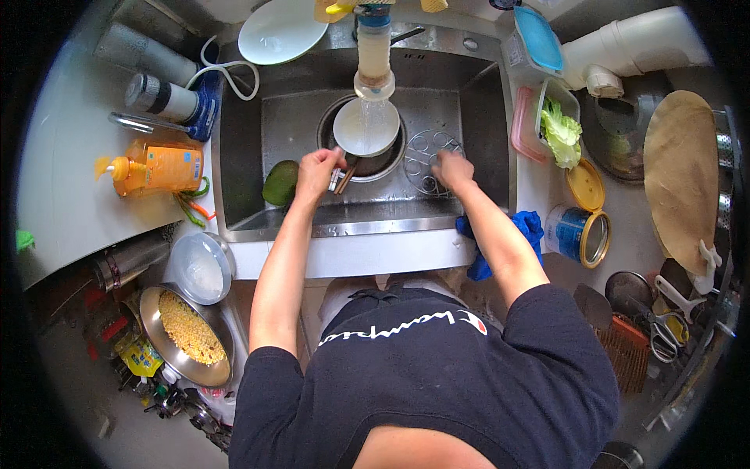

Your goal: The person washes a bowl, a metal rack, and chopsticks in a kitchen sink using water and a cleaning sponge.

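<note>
Water runs from a faucet with a ribbed extension (374, 61) into a white bowl (360, 132), which rests in a round metal pot (394, 170) in the sink. My left hand (319, 173) is at the pot's left front edge, fingers bent, beside brown chopsticks (347, 179) and a small pale item; whether it grips anything is unclear. A green mango-like fruit (280, 183) lies left of that hand. My right hand (454, 171), somewhat blurred, is over a round wire steaming rack (425, 158) on the sink floor; its fingertips are hard to make out.
The steel sink rim (351, 227) runs along the front. Left stand an orange soap pump bottle (164, 169), chili peppers (196, 208) and a bowl of yellow kernels (187, 334). A white plate (282, 32) is behind. Right are lettuce (561, 132), a blue cloth (527, 228) and an open can (577, 234).
</note>
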{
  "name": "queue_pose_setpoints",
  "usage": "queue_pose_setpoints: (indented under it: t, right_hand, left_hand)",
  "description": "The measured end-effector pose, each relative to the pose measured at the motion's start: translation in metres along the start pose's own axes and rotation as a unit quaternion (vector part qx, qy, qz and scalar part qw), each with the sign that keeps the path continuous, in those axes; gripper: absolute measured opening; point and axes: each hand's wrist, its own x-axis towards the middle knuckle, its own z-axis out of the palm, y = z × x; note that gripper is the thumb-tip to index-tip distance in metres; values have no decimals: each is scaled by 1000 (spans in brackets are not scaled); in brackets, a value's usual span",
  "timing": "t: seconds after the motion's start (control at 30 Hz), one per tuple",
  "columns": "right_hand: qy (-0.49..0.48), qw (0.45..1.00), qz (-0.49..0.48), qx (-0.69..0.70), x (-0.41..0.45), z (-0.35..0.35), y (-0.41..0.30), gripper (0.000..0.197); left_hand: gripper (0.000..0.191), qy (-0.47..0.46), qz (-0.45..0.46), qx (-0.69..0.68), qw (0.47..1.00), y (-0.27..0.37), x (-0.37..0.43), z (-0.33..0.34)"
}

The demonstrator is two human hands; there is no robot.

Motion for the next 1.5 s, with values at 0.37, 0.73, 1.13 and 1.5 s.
queue_pose_setpoints:
  t: [0.37, 0.73, 1.13, 1.5]
  right_hand:
    - [10, 980, -31, -195, 13, 39, 20, 36]
    - [94, 962, -152, -204, -49, -106, -27, 36]
    - [257, 913, -264, 176, -45, -145, -141, 44]
    - [43, 910, -285, 297, -16, -110, -160, 27]
  left_hand:
    - [29, -150, -105, -120, 976, 18, -26, 63]
    - [52, -186, -156, -273, 931, 61, -37, 101]
    - [27, -91, -25, -483, 871, 63, -29, 34]
    - [25, -116, -38, -328, 937, 60, -14, 31]
